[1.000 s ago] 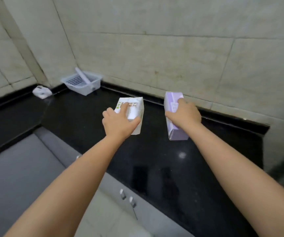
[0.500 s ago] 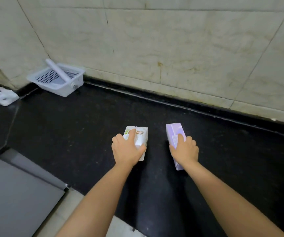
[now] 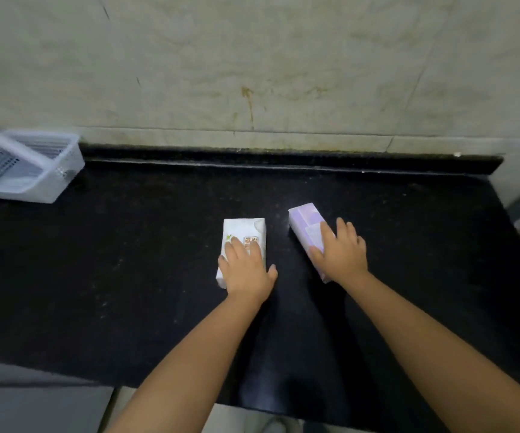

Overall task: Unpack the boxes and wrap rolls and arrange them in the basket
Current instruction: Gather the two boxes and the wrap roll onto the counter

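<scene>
A white pack [image 3: 246,229] with green and orange print lies flat on the black counter [image 3: 127,260]. My left hand [image 3: 246,270] rests on its near half, fingers over the top and thumb at its right side. To its right lies a purple pack [image 3: 305,223], angled away to the left. My right hand [image 3: 340,251] covers its near end, gripping it. A white perforated basket [image 3: 55,179] stands at the far left by the wall, with a long white piece [image 3: 8,148] leaning across it.
A stained tiled wall [image 3: 252,73] rises behind the counter's raised back lip [image 3: 283,157]. The counter's front edge runs below my forearms, with grey cabinet fronts [image 3: 33,407] and pale floor beneath. The counter ends at the right near a wall corner.
Both packs have come down from held in the air onto the counter. My view has swung right and downward, so the basket now sits at the left edge.
</scene>
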Action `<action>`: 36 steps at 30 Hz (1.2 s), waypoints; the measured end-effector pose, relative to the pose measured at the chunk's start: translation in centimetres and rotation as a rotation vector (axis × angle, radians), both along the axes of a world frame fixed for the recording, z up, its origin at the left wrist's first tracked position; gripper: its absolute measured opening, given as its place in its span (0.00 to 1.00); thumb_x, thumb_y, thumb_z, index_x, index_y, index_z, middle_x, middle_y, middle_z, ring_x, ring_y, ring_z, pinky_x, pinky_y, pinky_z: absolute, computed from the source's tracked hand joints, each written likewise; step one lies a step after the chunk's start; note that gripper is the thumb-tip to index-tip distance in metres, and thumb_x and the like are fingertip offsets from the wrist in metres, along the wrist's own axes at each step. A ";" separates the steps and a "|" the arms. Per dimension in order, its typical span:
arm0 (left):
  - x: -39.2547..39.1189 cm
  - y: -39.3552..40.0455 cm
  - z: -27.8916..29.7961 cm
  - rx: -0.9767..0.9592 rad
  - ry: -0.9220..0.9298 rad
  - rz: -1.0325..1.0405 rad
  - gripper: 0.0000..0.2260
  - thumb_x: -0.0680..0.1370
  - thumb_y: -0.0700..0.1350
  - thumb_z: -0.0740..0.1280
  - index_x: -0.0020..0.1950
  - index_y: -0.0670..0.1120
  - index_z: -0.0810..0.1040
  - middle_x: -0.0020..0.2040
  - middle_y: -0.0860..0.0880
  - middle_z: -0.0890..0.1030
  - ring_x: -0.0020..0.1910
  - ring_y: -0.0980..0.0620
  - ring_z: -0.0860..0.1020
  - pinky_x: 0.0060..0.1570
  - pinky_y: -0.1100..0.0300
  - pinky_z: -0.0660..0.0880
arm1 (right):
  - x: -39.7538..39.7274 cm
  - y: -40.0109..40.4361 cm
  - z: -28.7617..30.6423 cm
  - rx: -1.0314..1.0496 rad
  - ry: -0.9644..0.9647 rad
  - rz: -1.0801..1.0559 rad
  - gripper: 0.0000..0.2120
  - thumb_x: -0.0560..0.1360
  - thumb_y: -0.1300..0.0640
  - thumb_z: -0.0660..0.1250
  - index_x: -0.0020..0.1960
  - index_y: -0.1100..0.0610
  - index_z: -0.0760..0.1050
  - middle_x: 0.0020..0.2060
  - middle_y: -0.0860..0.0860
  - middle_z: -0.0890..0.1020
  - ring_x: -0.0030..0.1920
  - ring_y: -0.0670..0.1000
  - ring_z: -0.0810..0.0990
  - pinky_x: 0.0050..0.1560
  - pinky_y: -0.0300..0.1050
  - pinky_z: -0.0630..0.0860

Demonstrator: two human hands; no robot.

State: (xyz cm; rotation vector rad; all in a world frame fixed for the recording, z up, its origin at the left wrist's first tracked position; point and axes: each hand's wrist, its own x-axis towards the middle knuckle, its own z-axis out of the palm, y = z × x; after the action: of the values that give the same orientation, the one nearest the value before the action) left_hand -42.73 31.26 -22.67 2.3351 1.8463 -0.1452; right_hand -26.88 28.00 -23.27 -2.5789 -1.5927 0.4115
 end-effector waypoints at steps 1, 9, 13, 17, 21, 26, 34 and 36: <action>0.9 0.1 0.7 0.001 -0.008 -0.075 0.26 0.77 0.55 0.60 0.71 0.44 0.61 0.74 0.37 0.58 0.73 0.39 0.57 0.70 0.46 0.58 | 0.5 -0.7 0.8 0.018 -0.009 -0.020 0.28 0.78 0.47 0.55 0.74 0.53 0.53 0.76 0.58 0.52 0.76 0.58 0.49 0.73 0.58 0.53; 16.6 -4.7 8.3 0.135 -0.089 -0.685 0.24 0.81 0.51 0.54 0.76 0.47 0.53 0.77 0.41 0.54 0.76 0.40 0.49 0.75 0.47 0.50 | 11.8 -13.7 10.8 0.151 -0.245 -0.354 0.27 0.79 0.46 0.52 0.75 0.52 0.51 0.77 0.55 0.53 0.76 0.57 0.46 0.75 0.58 0.49; 26.3 -11.5 13.0 0.231 -0.217 -0.883 0.24 0.81 0.51 0.53 0.76 0.49 0.53 0.77 0.43 0.56 0.76 0.41 0.51 0.74 0.47 0.52 | 19.7 -22.9 16.3 0.224 -0.365 -0.553 0.27 0.78 0.46 0.54 0.74 0.53 0.54 0.76 0.54 0.57 0.76 0.56 0.50 0.74 0.58 0.52; 35.2 -18.2 16.5 0.321 -0.311 -0.965 0.24 0.81 0.53 0.54 0.75 0.47 0.55 0.76 0.42 0.60 0.76 0.42 0.54 0.73 0.47 0.55 | 27.5 -30.7 20.6 0.272 -0.478 -0.657 0.27 0.78 0.47 0.55 0.73 0.56 0.57 0.74 0.54 0.61 0.75 0.57 0.52 0.72 0.59 0.56; 42.5 -22.9 19.0 0.303 -0.369 -0.881 0.25 0.81 0.54 0.51 0.75 0.45 0.55 0.77 0.42 0.58 0.76 0.43 0.53 0.73 0.49 0.54 | 34.7 -34.8 22.7 0.253 -0.469 -0.666 0.27 0.78 0.46 0.53 0.74 0.55 0.54 0.75 0.54 0.59 0.76 0.56 0.52 0.73 0.58 0.55; 47.9 -24.5 19.7 0.233 -0.264 -0.772 0.26 0.81 0.55 0.50 0.75 0.40 0.56 0.76 0.41 0.58 0.76 0.43 0.53 0.74 0.50 0.53 | 41.0 -34.5 23.2 0.211 -0.387 -0.589 0.27 0.78 0.45 0.52 0.74 0.56 0.54 0.74 0.55 0.61 0.75 0.57 0.53 0.72 0.58 0.58; 51.8 -21.4 18.1 0.139 -0.070 -0.728 0.27 0.81 0.56 0.50 0.74 0.40 0.59 0.76 0.41 0.59 0.76 0.44 0.54 0.74 0.51 0.54 | 46.3 -28.4 22.0 0.163 -0.089 -0.478 0.25 0.74 0.44 0.61 0.64 0.58 0.66 0.61 0.58 0.75 0.61 0.58 0.74 0.53 0.49 0.72; 51.8 -20.5 17.2 0.093 -0.058 -0.705 0.26 0.81 0.56 0.50 0.72 0.39 0.61 0.74 0.41 0.62 0.75 0.43 0.56 0.74 0.50 0.55 | 47.2 -27.5 21.4 0.169 0.011 -0.467 0.26 0.72 0.45 0.64 0.63 0.60 0.68 0.60 0.57 0.77 0.58 0.58 0.77 0.49 0.47 0.72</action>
State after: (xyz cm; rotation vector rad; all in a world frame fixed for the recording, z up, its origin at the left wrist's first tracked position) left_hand 9.11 10.73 -5.44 2.9090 0.9465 -0.0701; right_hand 20.29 0.55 -1.90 -2.6874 -0.9233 0.2359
